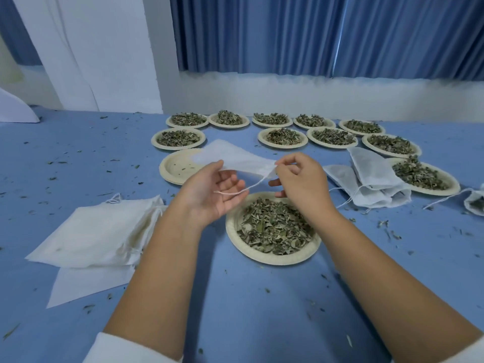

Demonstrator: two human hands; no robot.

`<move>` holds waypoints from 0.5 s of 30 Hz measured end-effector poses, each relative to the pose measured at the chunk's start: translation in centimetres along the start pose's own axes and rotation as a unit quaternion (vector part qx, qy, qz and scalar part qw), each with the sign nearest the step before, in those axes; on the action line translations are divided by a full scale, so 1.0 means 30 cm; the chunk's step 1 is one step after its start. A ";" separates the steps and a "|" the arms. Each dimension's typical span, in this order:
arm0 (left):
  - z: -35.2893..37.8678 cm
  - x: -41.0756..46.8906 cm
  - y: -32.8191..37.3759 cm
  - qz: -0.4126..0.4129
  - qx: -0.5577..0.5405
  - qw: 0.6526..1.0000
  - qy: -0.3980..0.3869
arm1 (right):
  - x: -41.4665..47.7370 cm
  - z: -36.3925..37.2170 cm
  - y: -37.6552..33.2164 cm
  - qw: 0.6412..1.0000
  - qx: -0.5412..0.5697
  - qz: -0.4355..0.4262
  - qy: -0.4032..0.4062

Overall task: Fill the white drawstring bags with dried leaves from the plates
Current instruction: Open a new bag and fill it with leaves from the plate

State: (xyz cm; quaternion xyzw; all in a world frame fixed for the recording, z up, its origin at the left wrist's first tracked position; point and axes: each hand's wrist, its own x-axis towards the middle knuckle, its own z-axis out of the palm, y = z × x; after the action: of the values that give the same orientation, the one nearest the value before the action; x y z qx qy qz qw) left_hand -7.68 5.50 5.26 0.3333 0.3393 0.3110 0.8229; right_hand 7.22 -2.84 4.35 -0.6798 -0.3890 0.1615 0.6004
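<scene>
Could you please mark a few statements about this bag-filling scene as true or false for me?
1. The right hand pinches the held bag. True.
2. The nearest plate is empty. False: it holds a heap of dried leaves.
3. A stack of flat bags lies to the person's left. True.
4. The plate behind the held bag is heaped with leaves. False: it holds only a few crumbs.

Pleated blue curtains point(327, 35) hang above a low white ledge point(314, 98); a white pillar point(104, 48) stands left, beyond the blue tabletop point(78, 153)
</scene>
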 end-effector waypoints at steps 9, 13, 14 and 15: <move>-0.020 0.014 -0.002 0.008 -0.016 0.999 0.046 | 0.001 0.022 0.016 0.983 0.132 0.119 -0.038; 0.008 0.018 -0.037 0.070 0.232 0.967 0.076 | -0.003 0.026 0.010 0.980 0.172 0.097 -0.006; 0.017 0.019 -0.046 0.075 0.271 0.957 0.072 | -0.002 0.024 0.007 0.978 0.187 0.091 0.003; 0.027 0.017 -0.053 0.068 0.293 0.952 0.056 | -0.002 0.021 0.003 0.975 0.203 0.087 0.011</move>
State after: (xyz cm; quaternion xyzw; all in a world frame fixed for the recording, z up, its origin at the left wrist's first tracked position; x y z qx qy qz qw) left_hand -6.32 4.67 4.31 0.5645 0.4373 0.2710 0.6455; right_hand 6.77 -2.46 4.11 -0.5767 -0.2811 0.2811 0.7136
